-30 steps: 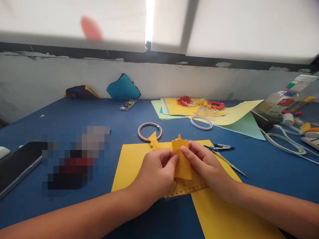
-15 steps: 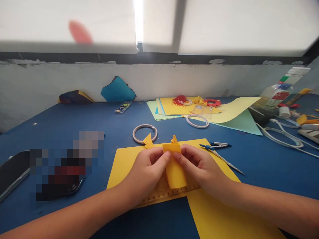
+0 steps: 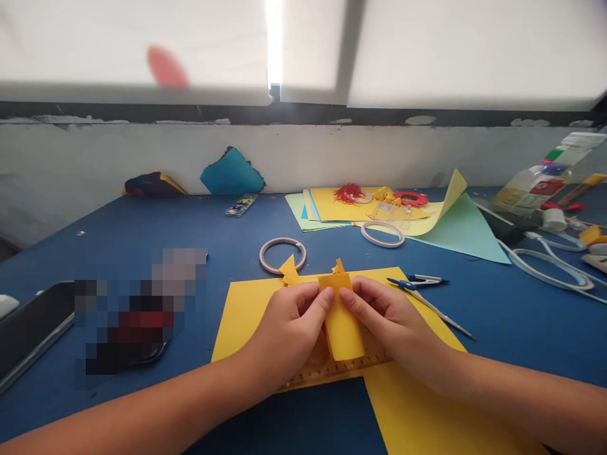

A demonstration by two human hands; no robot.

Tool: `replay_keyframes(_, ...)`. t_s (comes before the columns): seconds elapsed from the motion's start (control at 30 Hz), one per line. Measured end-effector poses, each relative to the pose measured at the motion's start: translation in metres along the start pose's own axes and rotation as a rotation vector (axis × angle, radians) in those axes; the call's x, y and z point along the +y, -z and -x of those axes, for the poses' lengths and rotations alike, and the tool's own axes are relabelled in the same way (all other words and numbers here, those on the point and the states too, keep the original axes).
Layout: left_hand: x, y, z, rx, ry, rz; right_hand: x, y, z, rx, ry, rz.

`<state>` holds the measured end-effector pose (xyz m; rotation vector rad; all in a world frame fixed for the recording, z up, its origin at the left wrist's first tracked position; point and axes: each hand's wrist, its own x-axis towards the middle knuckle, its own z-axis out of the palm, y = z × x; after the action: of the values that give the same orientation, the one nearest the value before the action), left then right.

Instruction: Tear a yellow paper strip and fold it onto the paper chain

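A folded strip of yellow paper (image 3: pixel 345 332) is pinched between my two hands at its upper end. My left hand (image 3: pixel 296 322) has its thumb on the strip's left side, fingers curled behind. From the right, my right hand (image 3: pixel 389 316) presses its thumb on the front near the top edge. Beneath them lie a clear ruler (image 3: pixel 315 375) and a yellow sheet (image 3: pixel 241 316). Small yellow paper scraps (image 3: pixel 290 272) show just beyond my fingers. Another yellow sheet (image 3: pixel 417 411) extends toward me under my right forearm.
A compass (image 3: pixel 439 306) lies right of my hands. Beyond them are two tape rolls (image 3: pixel 283 270) (image 3: pixel 383 243) and stacked coloured paper (image 3: pixel 322 205). A blurred-out phone-like object (image 3: pixel 130 344) is at left. White cables (image 3: pixel 545 268) and a tilted bottle (image 3: pixel 535 186) stand at right.
The view has shifted slightly, so everything sits a little further right. Both hands keep the same pinch on the folded paper. A corner of the pale yellow sheet at the back now curls up higher.
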<state>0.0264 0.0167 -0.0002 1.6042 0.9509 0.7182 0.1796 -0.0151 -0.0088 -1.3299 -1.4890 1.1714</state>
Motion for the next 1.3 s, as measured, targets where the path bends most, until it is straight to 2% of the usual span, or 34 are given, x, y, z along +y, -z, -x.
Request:
replay_keyframes(0.27,-0.0005,-0.0002,0.0008,-0.005,0.011,-0.032,0.0018,0.0004,-0.0012,-0.005,0.010,0.012)
replay_keyframes(0.37,0.0001,-0.0007,0.0026,0.043,-0.004,-0.036,0.0003,0.0006,-0.0004,-0.017,0.023,0.016)
replay_keyframes(0.47,0.0005,-0.0013,0.0042,0.132,-0.051,-0.060,-0.0011,0.0009,0.0019,-0.104,0.083,0.089)
replay_keyframes(0.57,0.0004,-0.0013,0.0047,0.164,-0.085,-0.079,0.0002,0.0008,0.0031,-0.176,0.119,0.168)
replay_keyframes(0.83,0.0006,-0.0012,0.0040,0.174,-0.070,-0.042,0.0030,-0.0001,0.0010,-0.178,0.111,0.187)
replay_keyframes(1.07,-0.0028,-0.0021,0.0043,0.208,-0.098,-0.072,0.0022,0.0020,0.0015,-0.217,0.171,0.189)
replay_keyframes(1.3,0.0000,-0.0025,0.0046,0.203,-0.088,-0.072,0.0019,0.0023,0.0016,-0.236,0.153,0.163)
